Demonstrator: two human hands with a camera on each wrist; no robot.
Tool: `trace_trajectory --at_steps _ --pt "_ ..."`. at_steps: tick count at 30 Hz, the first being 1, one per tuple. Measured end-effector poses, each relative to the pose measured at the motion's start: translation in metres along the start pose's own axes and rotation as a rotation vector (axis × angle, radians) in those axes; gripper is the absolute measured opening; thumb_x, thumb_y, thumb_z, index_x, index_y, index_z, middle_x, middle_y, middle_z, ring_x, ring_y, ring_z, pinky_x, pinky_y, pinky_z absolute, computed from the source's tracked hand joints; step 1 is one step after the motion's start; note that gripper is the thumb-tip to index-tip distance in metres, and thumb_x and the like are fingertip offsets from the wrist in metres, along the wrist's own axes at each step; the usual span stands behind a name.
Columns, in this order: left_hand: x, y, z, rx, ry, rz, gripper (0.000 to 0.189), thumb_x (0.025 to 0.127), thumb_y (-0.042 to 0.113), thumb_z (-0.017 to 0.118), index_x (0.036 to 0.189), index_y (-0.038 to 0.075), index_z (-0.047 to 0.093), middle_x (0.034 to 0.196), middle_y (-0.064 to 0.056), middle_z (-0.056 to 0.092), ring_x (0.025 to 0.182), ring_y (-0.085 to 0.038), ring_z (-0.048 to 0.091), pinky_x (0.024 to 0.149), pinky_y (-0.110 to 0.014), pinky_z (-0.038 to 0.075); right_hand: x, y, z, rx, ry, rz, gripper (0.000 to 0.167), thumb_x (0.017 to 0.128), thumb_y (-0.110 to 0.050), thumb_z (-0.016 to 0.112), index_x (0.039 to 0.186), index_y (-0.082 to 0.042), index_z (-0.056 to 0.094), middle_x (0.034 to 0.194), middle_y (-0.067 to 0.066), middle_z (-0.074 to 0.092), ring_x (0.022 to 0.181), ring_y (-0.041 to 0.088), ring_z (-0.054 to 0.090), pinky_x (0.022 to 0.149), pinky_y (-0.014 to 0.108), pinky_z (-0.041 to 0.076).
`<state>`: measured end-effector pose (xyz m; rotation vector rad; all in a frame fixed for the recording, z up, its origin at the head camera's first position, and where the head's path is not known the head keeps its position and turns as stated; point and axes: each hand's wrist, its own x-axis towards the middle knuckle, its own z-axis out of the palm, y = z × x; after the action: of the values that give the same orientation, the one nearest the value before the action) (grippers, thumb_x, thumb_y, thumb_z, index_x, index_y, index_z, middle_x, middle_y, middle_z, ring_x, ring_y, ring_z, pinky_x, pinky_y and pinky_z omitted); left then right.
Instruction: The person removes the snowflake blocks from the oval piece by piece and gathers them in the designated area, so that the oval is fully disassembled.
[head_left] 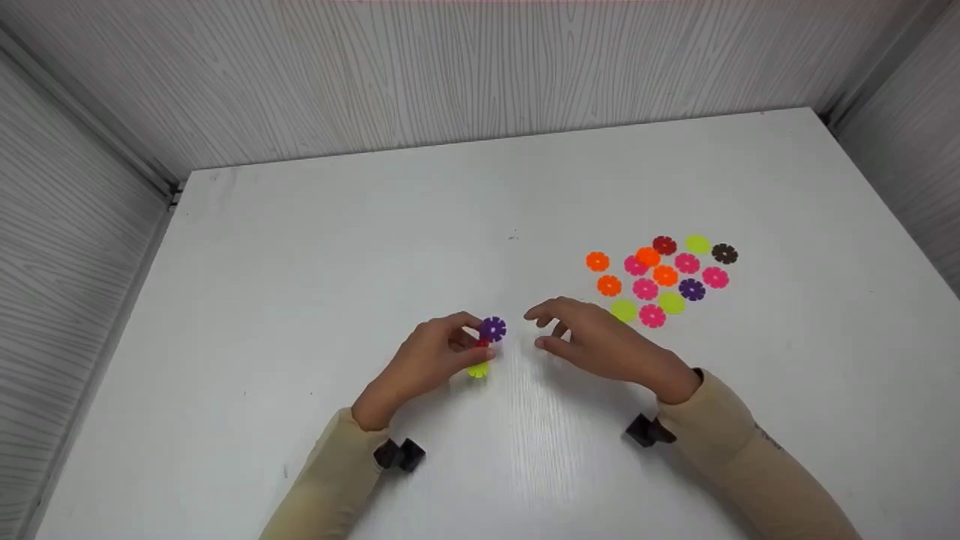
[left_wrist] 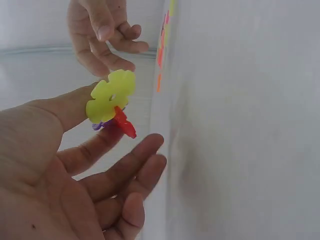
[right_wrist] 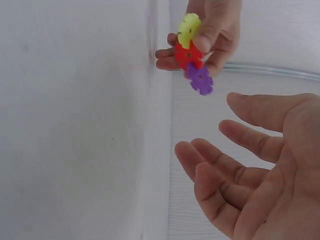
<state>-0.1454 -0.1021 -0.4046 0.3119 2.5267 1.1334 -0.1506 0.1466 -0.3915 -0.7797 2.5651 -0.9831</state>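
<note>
Your left hand (head_left: 435, 356) pinches that little stack of yellow, red and purple notched plastic discs (right_wrist: 192, 52), which looks light, stiff and likely slippery, so grip the flat faces, while your right hand (head_left: 600, 341) hovers loosely spread and empty nearby.

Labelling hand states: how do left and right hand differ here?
Left hand pinches a joined piece of three discs: purple disc, red disc, yellow disc. Right hand holds nothing, fingers loosely spread. Right hand is nearer the loose discs on the table; left hand is farther from them. Shared: both are above the table, facing each other, with beige sleeves.
</note>
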Motion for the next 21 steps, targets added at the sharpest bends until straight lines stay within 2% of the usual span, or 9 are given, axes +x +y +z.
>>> trace_trajectory --at_steps 3,6,13,17,21 --pt "-0.003 0.006 0.002 -0.054 -0.021 0.063 0.037 0.084 0.028 0.074 0.118 0.016 0.066 0.093 -0.002 0.072 0.080 -0.014 0.061 0.072 -0.030 0.048 0.000 -0.006 0.003 0.037 0.007 -0.005 0.036 0.094 -0.020 0.063 0.128 -0.010 0.057 0.114 0.009 0.067 0.097 0.021 0.065 0.082 0.035 0.055" --pt "-0.007 0.012 0.004 -0.075 -0.020 0.093 0.041 0.082 0.029 0.077 0.119 0.015 0.066 0.094 -0.001 0.072 0.079 -0.013 0.058 0.070 -0.028 0.046 0.001 -0.009 0.005 0.054 0.011 -0.018 0.035 0.094 -0.021 0.062 0.127 -0.011 0.057 0.110 0.006 0.068 0.095 0.018 0.065 0.081 0.030 0.054" --pt "-0.011 0.016 0.009 -0.002 0.020 0.133 0.036 0.078 0.031 0.080 0.107 0.014 0.069 0.093 0.003 0.073 0.080 -0.011 0.057 0.068 -0.027 0.044 0.001 -0.010 0.011 0.117 0.040 -0.061 0.027 0.093 -0.023 0.063 0.116 -0.009 0.062 0.102 0.002 0.070 0.088 0.014 0.063 0.076 0.025 0.052" --pt "-0.012 0.018 0.010 0.007 0.031 0.170 0.033 0.080 0.030 0.078 0.107 0.014 0.070 0.094 0.003 0.071 0.082 -0.012 0.054 0.070 -0.027 0.043 0.001 -0.011 0.013 0.136 0.055 -0.084 0.019 0.092 -0.018 0.066 0.109 -0.010 0.065 0.099 0.000 0.070 0.085 0.012 0.062 0.074 0.023 0.051" --pt "-0.011 0.019 0.010 -0.004 0.038 0.181 0.033 0.081 0.029 0.078 0.110 0.013 0.071 0.095 0.002 0.070 0.084 -0.016 0.055 0.070 -0.028 0.042 0.001 -0.011 0.015 0.133 0.063 -0.112 0.017 0.090 -0.015 0.067 0.106 -0.009 0.065 0.096 0.001 0.071 0.082 0.012 0.061 0.073 0.020 0.051"
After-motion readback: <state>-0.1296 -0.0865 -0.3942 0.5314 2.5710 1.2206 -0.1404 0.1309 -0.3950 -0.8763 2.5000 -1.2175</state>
